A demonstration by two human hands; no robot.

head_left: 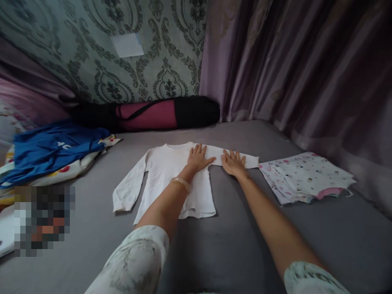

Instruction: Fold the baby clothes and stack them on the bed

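Note:
A white long-sleeved shirt (165, 171) lies spread on the grey sheet, its collar toward the wall. My left hand (198, 158) rests flat with fingers spread on the shirt's right shoulder area. On the sleeve stretched out to the right lies my right hand (234, 162), palm down and fingers apart, short of the cuff. The other sleeve hangs down at an angle on the left. Just past the right cuff, a stack of folded white printed clothes (306, 175) shows a bit of pink at its lower edge.
Along the wall lies a long black and dark pink bag (147, 115). A blue garment (58, 147) is heaped on other clothes at the left. Below it, part of the view is pixelated beside a white item (10, 230). Purple curtains (245, 61) hang at the right.

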